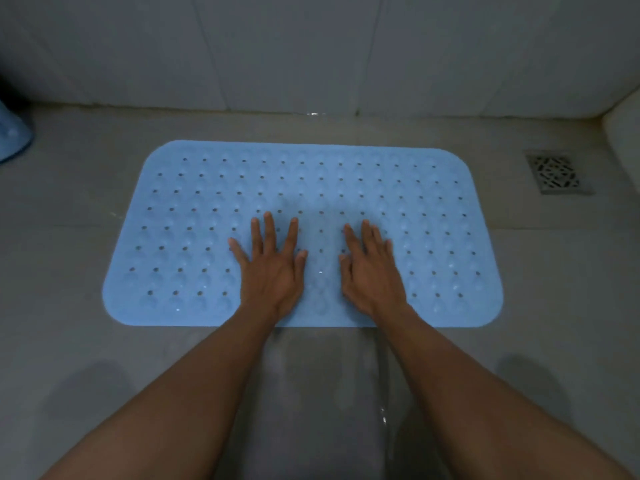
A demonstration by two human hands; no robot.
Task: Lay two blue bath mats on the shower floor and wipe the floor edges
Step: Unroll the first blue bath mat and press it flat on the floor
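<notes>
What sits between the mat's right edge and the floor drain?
Nothing: in the head view only bare grey floor tile separates the blue bath mat from the floor drain. Both hands rest flat mid-mat, well clear.

The light in here is dim and bluish, falling on a grey-beige tiled floor (540, 306) with faint grout lines and a wet sheen along the near middle. Pale large-format wall tiles (277, 53) rise from the far edge, and a square patterned metal drain grate (553, 174) sits at the right. A whitish rounded fixture (623, 140), possibly ceramic, cuts into the right edge.
</notes>
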